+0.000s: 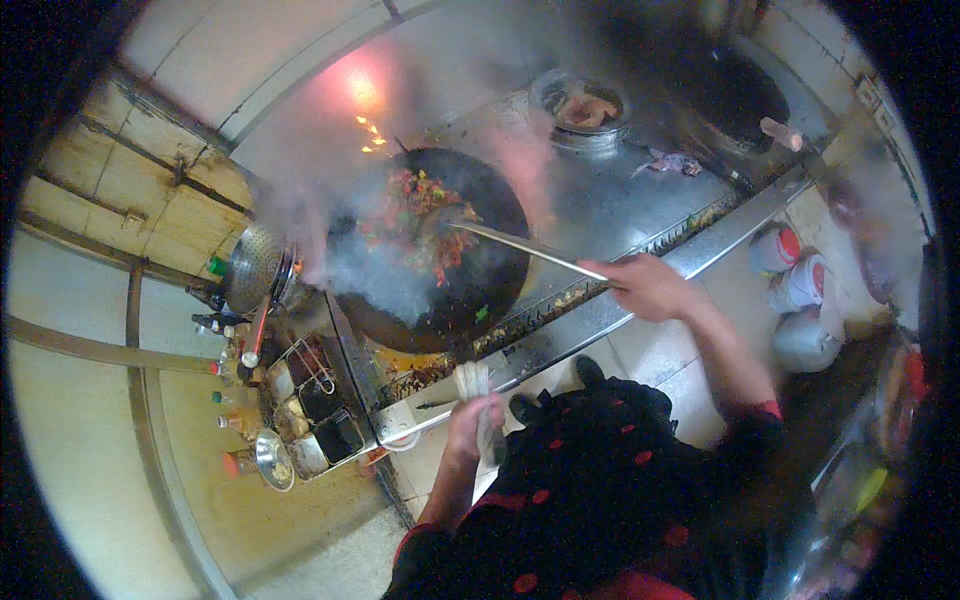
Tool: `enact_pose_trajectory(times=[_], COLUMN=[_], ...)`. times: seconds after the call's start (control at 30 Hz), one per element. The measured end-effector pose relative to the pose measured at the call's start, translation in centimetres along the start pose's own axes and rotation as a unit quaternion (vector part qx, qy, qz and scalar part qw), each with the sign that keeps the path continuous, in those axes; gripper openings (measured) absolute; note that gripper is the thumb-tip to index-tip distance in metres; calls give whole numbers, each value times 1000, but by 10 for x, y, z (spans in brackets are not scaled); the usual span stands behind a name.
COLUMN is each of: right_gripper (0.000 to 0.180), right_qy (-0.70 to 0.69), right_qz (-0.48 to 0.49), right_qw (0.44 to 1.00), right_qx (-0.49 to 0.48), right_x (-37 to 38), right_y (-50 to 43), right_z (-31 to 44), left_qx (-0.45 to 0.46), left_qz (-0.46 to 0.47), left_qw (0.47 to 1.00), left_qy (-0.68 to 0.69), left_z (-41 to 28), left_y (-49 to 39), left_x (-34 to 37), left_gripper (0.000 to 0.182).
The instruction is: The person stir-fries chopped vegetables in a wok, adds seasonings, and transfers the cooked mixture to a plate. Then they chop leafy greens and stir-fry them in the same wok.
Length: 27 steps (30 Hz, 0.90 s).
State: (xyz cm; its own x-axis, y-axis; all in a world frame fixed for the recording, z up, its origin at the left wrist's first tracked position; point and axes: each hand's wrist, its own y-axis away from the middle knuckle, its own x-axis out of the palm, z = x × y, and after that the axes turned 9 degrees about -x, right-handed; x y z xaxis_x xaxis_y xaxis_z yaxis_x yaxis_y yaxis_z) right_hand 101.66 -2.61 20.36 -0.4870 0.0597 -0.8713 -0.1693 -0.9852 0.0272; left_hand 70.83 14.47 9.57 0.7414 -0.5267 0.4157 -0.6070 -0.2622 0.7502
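A large dark wok (495,195) sits on the stove, full of smoke or steam. Chopped red and green food (427,202) lies in it. My right hand (649,287) grips the long metal handle of a wok ladle or spatula (536,250); its head is in the food and blurred by steam. Below the wok's near rim, my left hand (475,426) holds a folded pale cloth (472,380) over the stove's front edge. Whether the cloth touches the wok, I cannot tell.
Flames (370,135) rise behind the wok. At left stand a perforated strainer (251,266), seasoning containers (321,401), bottles (238,421) and a metal bowl (274,459). A metal pot (589,131) stands farther back, near a crumpled bag (671,163). Buckets (799,285) are on the right.
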Motion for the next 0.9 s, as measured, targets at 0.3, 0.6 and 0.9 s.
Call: enact_pose_trajectory(times=[0.3,0.6,0.9], right_gripper=[55,59,55], right_qy=[61,-47,-149], right_qz=[97,62,-117], right_qw=[993,995,980], right_qx=[13,55,57], right_x=[9,-50,82], right_y=[-57,41,-94], right_z=[20,-1,-21], left_qx=[14,-46,-31], left_qz=[95,64,75], left_qw=[973,981,972], left_qy=[208,180,223], left_z=[-51,-39,-63], left_y=[-44,-30,-94], left_x=[30,-24,-7], left_gripper=[22,25,25])
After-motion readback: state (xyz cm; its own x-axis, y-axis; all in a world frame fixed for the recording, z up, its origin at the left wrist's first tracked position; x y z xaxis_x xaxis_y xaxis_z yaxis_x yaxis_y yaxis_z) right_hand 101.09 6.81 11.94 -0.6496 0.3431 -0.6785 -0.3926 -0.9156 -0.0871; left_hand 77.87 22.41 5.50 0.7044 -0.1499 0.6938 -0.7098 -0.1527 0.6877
